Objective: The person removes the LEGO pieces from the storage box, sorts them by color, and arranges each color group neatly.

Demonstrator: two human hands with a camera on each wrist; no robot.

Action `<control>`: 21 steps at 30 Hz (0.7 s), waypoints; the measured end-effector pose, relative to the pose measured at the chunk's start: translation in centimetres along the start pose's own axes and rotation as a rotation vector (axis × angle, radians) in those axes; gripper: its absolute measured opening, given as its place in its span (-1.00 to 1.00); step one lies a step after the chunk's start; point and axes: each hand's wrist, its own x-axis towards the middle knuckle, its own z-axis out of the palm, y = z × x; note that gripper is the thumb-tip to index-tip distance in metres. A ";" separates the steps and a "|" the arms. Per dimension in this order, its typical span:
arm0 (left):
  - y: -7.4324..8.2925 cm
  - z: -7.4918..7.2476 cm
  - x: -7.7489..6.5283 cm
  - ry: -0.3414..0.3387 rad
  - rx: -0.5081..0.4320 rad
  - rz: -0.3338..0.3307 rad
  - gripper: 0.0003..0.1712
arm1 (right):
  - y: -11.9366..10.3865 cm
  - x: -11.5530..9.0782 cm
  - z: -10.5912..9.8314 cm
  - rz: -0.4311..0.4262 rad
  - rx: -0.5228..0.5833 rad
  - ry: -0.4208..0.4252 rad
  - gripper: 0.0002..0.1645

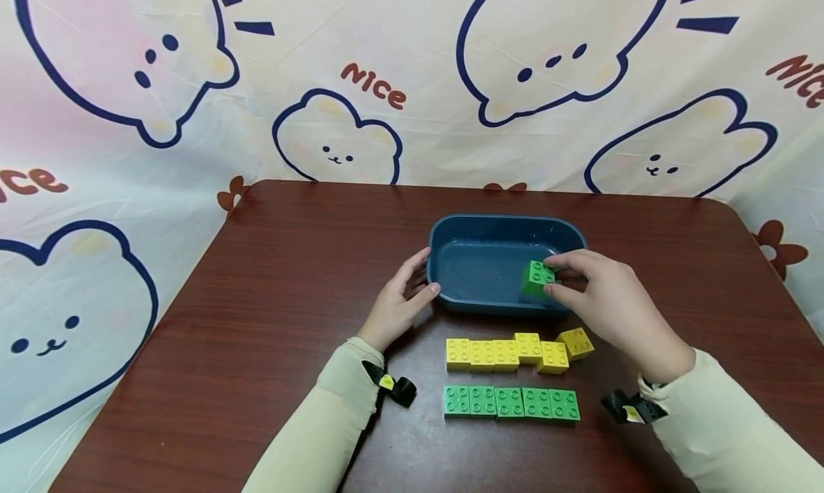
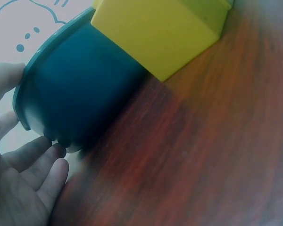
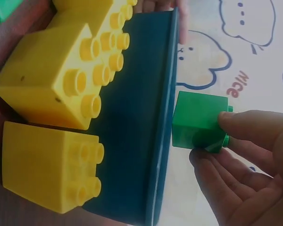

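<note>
A green toy building block [image 1: 537,278] is pinched between the thumb and fingers of my right hand [image 1: 608,300], above the right part of a dark blue tray [image 1: 476,309]. The right wrist view shows the same green block [image 3: 198,120] beyond the tray's rim. My left hand [image 1: 402,300] touches the tray's left end from outside, thumb toward the near corner. In the left wrist view, its loosely bent fingers [image 2: 33,155] rest against the tray's outer wall [image 2: 85,80].
In front of the tray lies a staggered row of yellow blocks [image 1: 481,355], with a turned yellow block [image 1: 576,343] at its right end. Nearer to me, several green blocks [image 1: 510,402] form a straight row. Everything stands on a brown wooden table [image 1: 290,264] before a printed cloth.
</note>
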 end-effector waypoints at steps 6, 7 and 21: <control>0.0 0.0 -0.1 0.003 0.002 -0.003 -0.27 | 0.0 -1.5 0.0 -0.045 -0.010 0.077 -0.55; 0.0 0.0 0.0 0.002 0.003 -0.002 -0.27 | 0.0 -1.8 -0.1 -0.050 -0.011 0.092 -0.55; 0.0 0.0 -0.1 0.000 0.003 0.000 -0.27 | 0.4 -5.0 -0.1 -0.119 -0.026 0.222 -0.54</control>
